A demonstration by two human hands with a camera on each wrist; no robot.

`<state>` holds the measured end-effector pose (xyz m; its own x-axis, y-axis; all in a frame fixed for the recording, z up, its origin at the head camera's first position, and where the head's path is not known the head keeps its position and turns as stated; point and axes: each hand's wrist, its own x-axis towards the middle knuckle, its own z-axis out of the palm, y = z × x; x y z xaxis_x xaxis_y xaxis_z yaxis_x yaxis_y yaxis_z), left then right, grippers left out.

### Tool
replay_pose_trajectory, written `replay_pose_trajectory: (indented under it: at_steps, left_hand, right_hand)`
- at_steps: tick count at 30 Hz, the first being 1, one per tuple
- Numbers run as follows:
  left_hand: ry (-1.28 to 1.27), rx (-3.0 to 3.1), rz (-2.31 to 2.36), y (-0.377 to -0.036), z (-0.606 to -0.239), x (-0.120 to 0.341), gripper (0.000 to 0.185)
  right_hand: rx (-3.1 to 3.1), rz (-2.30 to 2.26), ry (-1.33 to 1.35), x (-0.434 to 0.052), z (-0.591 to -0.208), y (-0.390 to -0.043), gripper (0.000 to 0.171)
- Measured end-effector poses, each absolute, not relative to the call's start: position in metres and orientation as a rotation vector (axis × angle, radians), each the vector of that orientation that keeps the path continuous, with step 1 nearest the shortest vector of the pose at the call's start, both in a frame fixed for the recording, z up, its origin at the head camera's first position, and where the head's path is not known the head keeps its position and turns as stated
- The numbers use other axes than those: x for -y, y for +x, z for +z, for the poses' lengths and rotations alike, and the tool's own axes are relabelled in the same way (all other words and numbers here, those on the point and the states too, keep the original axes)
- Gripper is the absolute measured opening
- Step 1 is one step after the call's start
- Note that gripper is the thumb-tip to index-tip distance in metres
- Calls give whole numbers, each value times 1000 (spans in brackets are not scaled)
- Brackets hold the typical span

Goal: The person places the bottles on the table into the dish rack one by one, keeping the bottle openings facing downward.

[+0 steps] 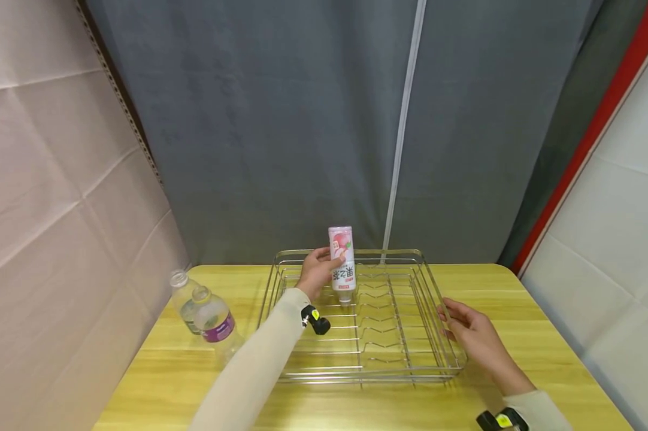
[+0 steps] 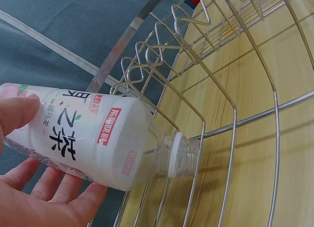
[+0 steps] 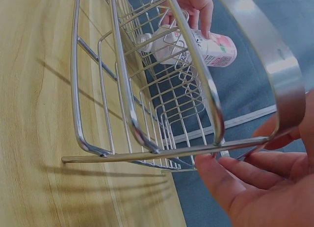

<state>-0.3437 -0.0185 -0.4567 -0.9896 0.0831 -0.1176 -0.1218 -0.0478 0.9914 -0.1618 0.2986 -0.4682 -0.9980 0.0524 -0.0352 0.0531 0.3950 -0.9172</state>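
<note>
Holding a peach tea bottle (image 1: pixel 342 257) upside down, the left hand (image 1: pixel 315 272) has thumb and fingers curled round the labelled body; mouth points down, uncapped as far as the left wrist view shows, threaded neck bare. Bottle sits inside the wire dish rack (image 1: pixel 434 287), over the rear left part, neck just above or touching the bottom wires beside the row of zigzag plate dividers; contact cannot be told for sure. Bottle looks empty.

Right hand (image 1: pixel 472 335) rests on the rack's right rim, fingers loosely bent over the top rail, thumb side under it in the right wrist view; a steadying hold rather than a tight grip.

Rack stands on a yellow wooden tabletop (image 1: pixel 518 299), long side toward the person. To the left of the rack, outside it, two clear plastic bottles (image 1: pixel 202 311) stand upright, close together, both without caps; the nearer one carries a purple label. Grey curtain behind, pale panels either side.

Judgement: step in hand is setting the inverted bottle into the rack, with the other hand keeping the rack from sliding. Next move calls for lowering the neck between two wires or against a divider so the bottle is propped mouth down, then easing the fingers off without tipping it. Risk: a light empty bottle may topple once let go.
</note>
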Motion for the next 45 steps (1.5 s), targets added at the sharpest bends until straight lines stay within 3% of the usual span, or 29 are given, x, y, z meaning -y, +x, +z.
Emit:
replay_pose_trajectory:
  at_steps: [26,35,45]
  left_hand:
    - [-69,-2100,2171,-339,-465,24,61]
    - [-80,-2106,2172,-335,-450,25,70]
    - [-49,-2121,2157,-327,-428,30,68]
  right_hand:
    - [-2561,-1732,105,-296,-471,-162,55]
    - [-2569,-1747,97,-300,-470,-162,55]
    - [-2579,-1746,119,-302,-468,-163,56]
